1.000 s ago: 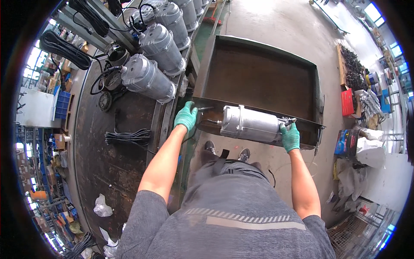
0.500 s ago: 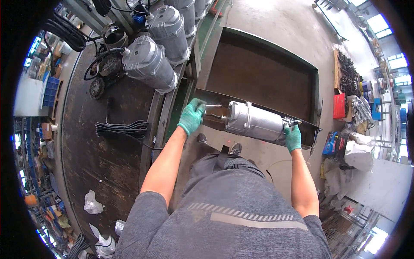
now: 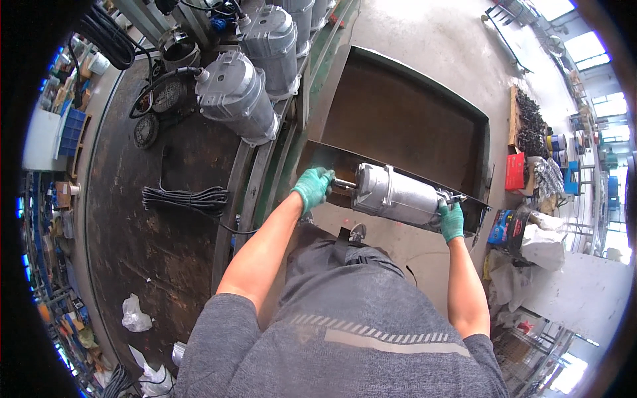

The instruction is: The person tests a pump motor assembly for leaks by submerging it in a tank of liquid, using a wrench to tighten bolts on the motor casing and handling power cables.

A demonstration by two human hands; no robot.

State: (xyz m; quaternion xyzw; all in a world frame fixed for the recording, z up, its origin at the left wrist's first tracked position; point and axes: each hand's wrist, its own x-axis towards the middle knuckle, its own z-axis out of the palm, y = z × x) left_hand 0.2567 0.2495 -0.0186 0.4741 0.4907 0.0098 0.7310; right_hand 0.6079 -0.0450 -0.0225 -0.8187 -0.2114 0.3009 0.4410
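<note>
A silver-grey cylindrical motor housing (image 3: 397, 196) lies sideways in front of me, over the near side of a large dark metal tank (image 3: 488, 142). My left hand (image 3: 313, 188), in a green glove, is closed around a short shiny metal rod (image 3: 344, 184) at the housing's left end. At the opposite end, the green-gloved fingers of my right hand (image 3: 452, 219) wrap around the housing beside a small metal fitting (image 3: 458, 198). Whether the housing rests on the tank's edge or hangs from my hands, I cannot tell.
Several similar upright housings (image 3: 235, 96) stand in a row at the far left, along a metal rail. A dark workbench (image 3: 172, 259) at left carries a coiled black cable (image 3: 186, 199) and plastic bags (image 3: 136, 314). A red box (image 3: 515, 171) sits right of the tank.
My left hand has moved right and down, closer to the housing's end. The housing sits slightly lower and further right in view, with my right hand still on it.
</note>
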